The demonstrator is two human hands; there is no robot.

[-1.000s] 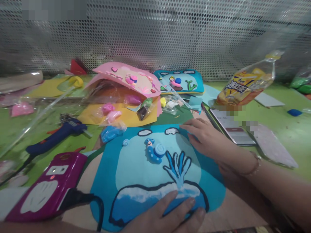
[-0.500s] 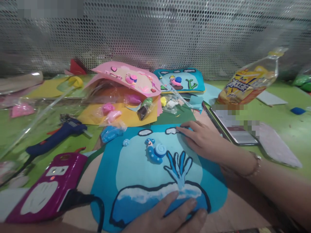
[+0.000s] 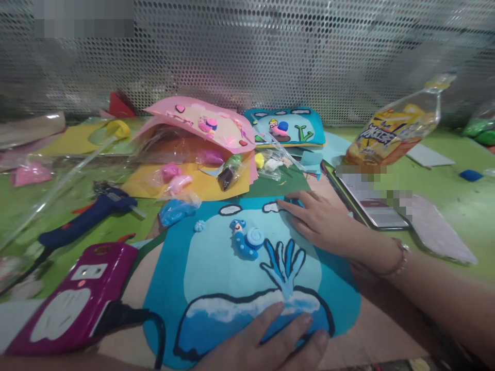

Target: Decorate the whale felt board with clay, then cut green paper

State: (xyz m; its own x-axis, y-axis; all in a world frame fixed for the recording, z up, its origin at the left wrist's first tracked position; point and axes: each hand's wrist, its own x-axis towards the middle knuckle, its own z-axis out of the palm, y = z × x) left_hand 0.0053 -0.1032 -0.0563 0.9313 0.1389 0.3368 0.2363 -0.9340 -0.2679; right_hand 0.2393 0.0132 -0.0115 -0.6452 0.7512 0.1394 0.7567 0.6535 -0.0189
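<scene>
A blue paper card (image 3: 162, 288) with a lighter blue panel lies before me. On it sits a blue clay snail (image 3: 246, 246) with white dots and a spiral shell. Beside the snail rises a blue plant shape (image 3: 285, 265) outlined in black, above a blue-and-white clay mound (image 3: 216, 322). My left hand (image 3: 274, 337) rests over the mound's lower right, fingers spread and holding nothing. At the card's upper right, my right hand (image 3: 320, 219) has its fingers stretched out, the index fingertip at a white cloud (image 3: 271, 206). A second cloud (image 3: 230, 209) and a small light-blue clay piece (image 3: 199, 225) are further left.
To the left lie a purple power strip (image 3: 83, 293) with a black plug and a blue glue gun (image 3: 87, 216). Bagged clay (image 3: 178, 211) and decorated cards (image 3: 201, 121) are behind. On the right are a phone (image 3: 373, 203) and a tilted drink bottle (image 3: 394, 126).
</scene>
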